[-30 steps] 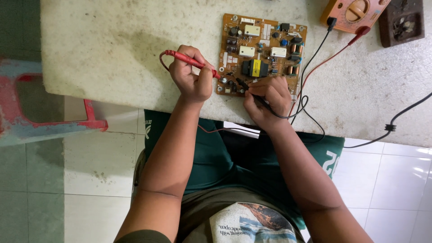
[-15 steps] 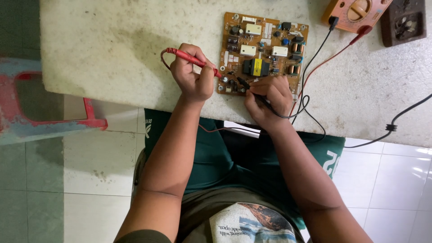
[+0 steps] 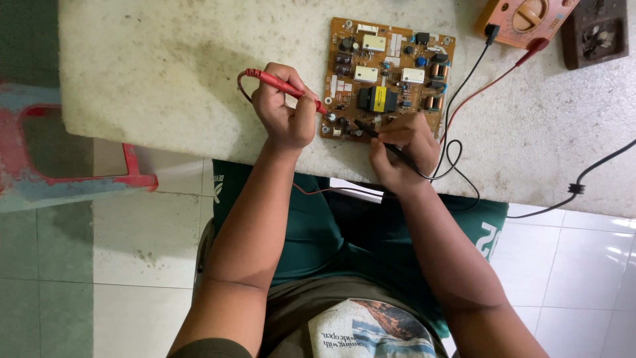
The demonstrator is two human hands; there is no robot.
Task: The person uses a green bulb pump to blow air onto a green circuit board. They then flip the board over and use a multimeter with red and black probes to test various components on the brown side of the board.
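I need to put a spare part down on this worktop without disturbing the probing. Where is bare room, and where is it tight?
The widest bare patch is the pale table top left of the left hand and its red probe. A smaller patch lies between the black cable and the dark box. It is crowded around the circuit board, right hand, and meter leads.

A pale, rough stone table fills the far half of the scene. A dark brown boxy part sits at its far right corner. A black cable crosses the table's right edge. A red plastic stool stands at left on the tiled floor.
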